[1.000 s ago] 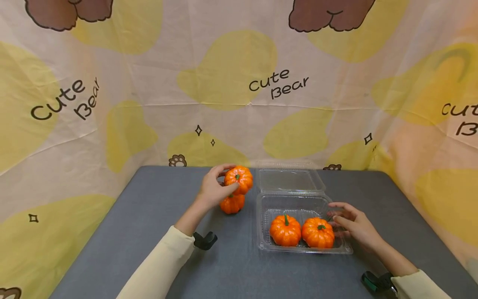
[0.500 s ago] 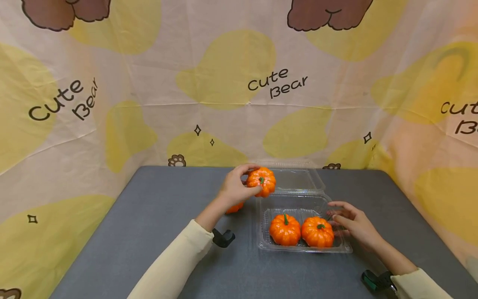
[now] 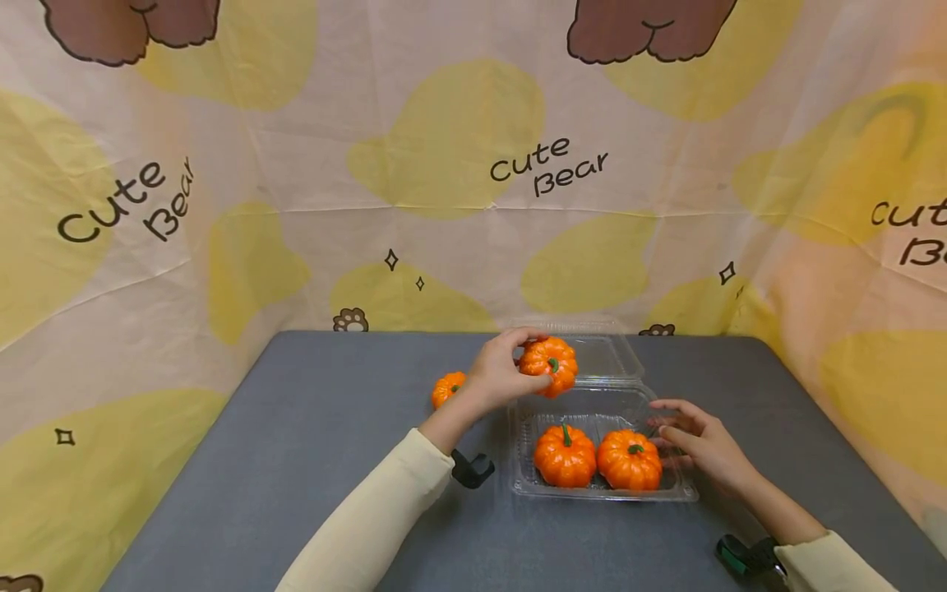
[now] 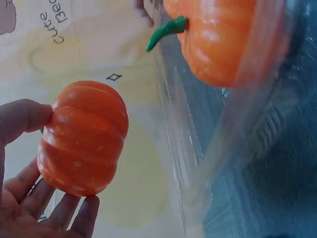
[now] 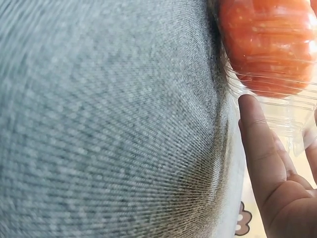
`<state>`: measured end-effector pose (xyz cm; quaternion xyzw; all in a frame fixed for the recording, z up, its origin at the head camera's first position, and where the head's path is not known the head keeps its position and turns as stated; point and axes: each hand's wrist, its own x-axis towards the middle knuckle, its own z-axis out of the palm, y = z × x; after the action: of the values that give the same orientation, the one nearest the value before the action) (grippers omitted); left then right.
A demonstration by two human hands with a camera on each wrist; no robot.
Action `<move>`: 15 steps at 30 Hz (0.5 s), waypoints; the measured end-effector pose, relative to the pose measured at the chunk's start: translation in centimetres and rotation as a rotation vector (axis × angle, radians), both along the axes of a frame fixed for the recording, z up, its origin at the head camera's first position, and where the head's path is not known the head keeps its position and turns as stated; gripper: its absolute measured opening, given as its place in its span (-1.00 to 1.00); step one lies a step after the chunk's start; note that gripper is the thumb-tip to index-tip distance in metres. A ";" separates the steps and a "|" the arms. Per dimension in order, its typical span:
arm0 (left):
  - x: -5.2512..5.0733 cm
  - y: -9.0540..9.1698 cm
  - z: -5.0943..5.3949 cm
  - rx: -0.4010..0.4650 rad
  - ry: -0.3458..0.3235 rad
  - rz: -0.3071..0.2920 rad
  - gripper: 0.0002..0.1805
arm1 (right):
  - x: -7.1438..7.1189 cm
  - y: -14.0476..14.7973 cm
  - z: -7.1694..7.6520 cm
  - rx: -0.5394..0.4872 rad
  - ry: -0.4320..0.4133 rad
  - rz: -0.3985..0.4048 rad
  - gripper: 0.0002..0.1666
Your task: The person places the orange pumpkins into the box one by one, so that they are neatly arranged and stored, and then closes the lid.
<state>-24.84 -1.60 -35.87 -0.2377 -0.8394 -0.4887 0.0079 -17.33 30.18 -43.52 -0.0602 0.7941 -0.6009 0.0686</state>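
Observation:
My left hand [image 3: 503,370] holds a small orange toy pumpkin [image 3: 549,367] between thumb and fingertips, above the back part of a clear plastic clamshell box [image 3: 602,495]. In the left wrist view this pumpkin [image 4: 84,139] is off the table, its green stem mostly hidden. Two more pumpkins sit side by side in the box, a left one [image 3: 565,456] and a right one [image 3: 630,460]. Beside the box's right wall is my right hand [image 3: 706,448]. Its fingers [image 5: 260,131] look fairly straight and touch the plastic in the right wrist view.
Another pumpkin [image 3: 447,388] stands on the grey table [image 3: 333,427] left of the box, partly covered by my left wrist. The box's open lid [image 3: 610,358] lies back behind it. A printed cloth [image 3: 444,164] hangs around the table's back and sides.
The left hand has carried its pumpkin rightward from beside the other table pumpkin to over the back of the box. The right hand and the two boxed pumpkins have stayed put.

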 end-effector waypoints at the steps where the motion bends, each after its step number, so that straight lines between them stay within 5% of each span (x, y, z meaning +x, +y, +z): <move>1: 0.0 0.3 0.0 -0.008 0.005 -0.006 -0.39 | 0.0 0.0 0.0 0.001 -0.002 0.000 -0.48; 15: 0.2 3.8 -0.6 -0.134 0.003 -0.054 -0.42 | -0.2 0.1 0.0 0.004 -0.014 0.001 -0.48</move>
<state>-24.68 2.21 -36.44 -0.2608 -0.8635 -0.4312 -0.0199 -17.50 30.30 -43.52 -0.0563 0.7947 -0.5997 0.0745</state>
